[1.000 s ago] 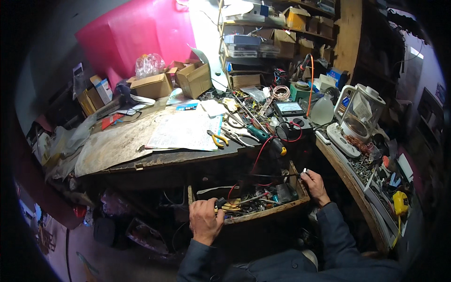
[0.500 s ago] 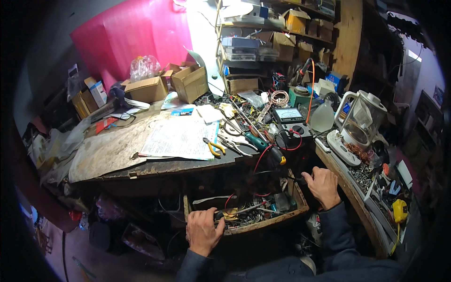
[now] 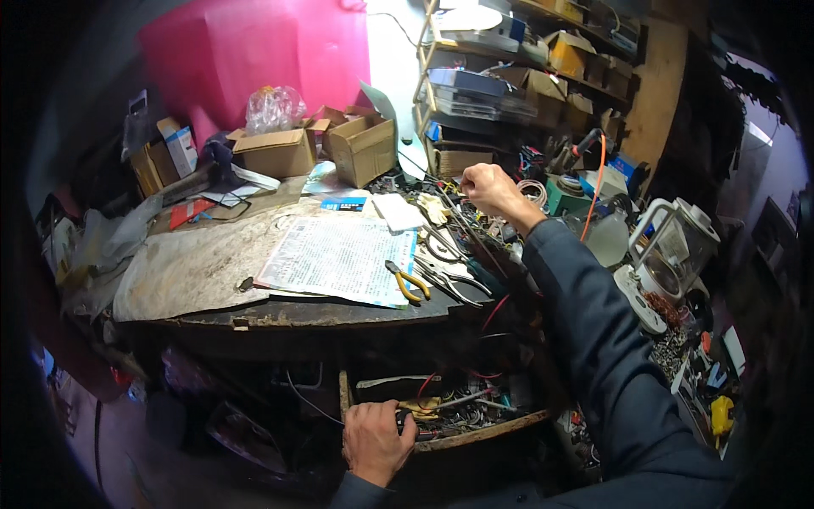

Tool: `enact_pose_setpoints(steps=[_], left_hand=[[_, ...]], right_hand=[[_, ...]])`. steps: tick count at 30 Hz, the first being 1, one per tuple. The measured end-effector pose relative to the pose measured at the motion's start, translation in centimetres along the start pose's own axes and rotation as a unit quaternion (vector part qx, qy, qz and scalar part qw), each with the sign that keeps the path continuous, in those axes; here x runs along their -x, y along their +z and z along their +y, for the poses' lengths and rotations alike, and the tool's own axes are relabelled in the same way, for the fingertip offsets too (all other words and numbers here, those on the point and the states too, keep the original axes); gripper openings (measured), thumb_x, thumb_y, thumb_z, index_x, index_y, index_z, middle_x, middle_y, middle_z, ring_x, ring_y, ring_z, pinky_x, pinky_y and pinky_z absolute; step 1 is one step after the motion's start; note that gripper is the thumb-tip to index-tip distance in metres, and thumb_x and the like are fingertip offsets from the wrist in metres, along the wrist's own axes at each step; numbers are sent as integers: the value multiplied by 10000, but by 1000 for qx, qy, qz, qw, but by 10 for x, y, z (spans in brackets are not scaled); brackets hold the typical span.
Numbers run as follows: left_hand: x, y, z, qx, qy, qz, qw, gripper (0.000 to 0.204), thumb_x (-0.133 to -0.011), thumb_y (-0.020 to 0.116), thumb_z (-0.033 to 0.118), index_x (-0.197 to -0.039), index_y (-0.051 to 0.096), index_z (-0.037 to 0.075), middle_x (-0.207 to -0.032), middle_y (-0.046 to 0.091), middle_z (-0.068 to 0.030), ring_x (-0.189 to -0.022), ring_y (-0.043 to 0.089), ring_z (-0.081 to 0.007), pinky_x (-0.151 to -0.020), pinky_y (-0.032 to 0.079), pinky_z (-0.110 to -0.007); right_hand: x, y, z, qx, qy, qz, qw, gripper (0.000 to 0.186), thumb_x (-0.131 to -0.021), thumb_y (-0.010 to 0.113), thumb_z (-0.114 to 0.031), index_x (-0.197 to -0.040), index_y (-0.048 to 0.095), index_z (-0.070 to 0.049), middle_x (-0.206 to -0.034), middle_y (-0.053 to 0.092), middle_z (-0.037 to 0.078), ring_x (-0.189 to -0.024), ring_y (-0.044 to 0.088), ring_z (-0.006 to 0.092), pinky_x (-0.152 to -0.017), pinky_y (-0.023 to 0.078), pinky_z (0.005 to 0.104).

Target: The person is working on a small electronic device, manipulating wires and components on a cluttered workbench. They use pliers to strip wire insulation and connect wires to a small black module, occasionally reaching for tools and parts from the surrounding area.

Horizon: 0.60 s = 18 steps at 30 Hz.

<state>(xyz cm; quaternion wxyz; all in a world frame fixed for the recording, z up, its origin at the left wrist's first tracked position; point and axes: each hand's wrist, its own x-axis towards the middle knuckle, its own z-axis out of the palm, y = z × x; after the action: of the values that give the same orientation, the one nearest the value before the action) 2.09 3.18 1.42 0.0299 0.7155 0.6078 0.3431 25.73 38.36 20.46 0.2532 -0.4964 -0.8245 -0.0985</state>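
Since the earlier frame, right hand (image 3: pixel 487 188) has left the drawer's right corner and now reaches far across the table (image 3: pixel 195 271), its fingers curled shut over the tangle of wires and tools (image 3: pixel 462 246); whether they pinch anything I cannot tell. Left hand (image 3: pixel 376 439) has kept its place on the near front edge of the open drawer (image 3: pixel 475 430), fingers closed over that wooden edge.

That drawer hangs out below the table's near rim, shallow and brown, crammed with red and yellow wires, small metal parts and a long grey tool lying across them.

On the table just above it lie yellow-handled pliers (image 3: pixel 407 282) on a printed paper sheet (image 3: pixel 339 259), with grey-handled pliers just to the right. Two open cardboard boxes (image 3: pixel 326 146) stand at the far side against a pink board (image 3: pixel 254 59); a crumpled clear bag sits on top of the left one. Shelves at the far right hold more boxes and flat cases. A clear jug-shaped appliance (image 3: pixel 674 250) stands at the right, apart from both hands.
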Motion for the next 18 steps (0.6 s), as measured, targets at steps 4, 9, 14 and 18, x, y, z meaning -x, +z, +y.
enact_pose_setpoints(steps=[4, 9, 14, 18], left_hand=[[-2, 0, -1, 22, -16, -9, 1000, 288, -798, 736, 245, -969, 711, 15, -880, 684, -146, -892, 626, -319, -874, 455, -434], [-2, -5, -5, 35, -33, -21, 999, 253, -811, 727, 228, -937, 708, 9, -849, 673, -156, -861, 626, -319, -873, 461, -437], [-2, -3, -8, 45, -27, -19, 998, 238, -815, 723, 222, -926, 705, 13, -844, 673, -151, -844, 630, -310, -872, 465, -435], [-2, -3, -8, 43, -26, -12, 999, 222, -813, 724, 213, -909, 695, 15, -830, 670, -148, -832, 630, -305, -856, 471, -430]], right_hand=[[-55, 57, 42, -62, 47, -14, 997, 253, -793, 574, -21, -964, 762, -21, -936, 743, 185, -882, 727, 306, -786, 562, 376], [-79, 101, 35, -11, 31, 0, 999, 241, -801, 578, -28, -952, 766, -39, -993, 722, 230, -963, 698, 393, -833, 552, 452], [-92, 116, 21, 57, 121, 16, 991, 192, -830, 611, -96, -957, 748, -52, -1012, 702, 269, -969, 675, 458, -840, 545, 526], [-94, 122, 14, 100, 63, 33, 992, 165, -843, 591, -108, -914, 726, -43, -962, 703, 264, -939, 685, 451, -814, 545, 537]])
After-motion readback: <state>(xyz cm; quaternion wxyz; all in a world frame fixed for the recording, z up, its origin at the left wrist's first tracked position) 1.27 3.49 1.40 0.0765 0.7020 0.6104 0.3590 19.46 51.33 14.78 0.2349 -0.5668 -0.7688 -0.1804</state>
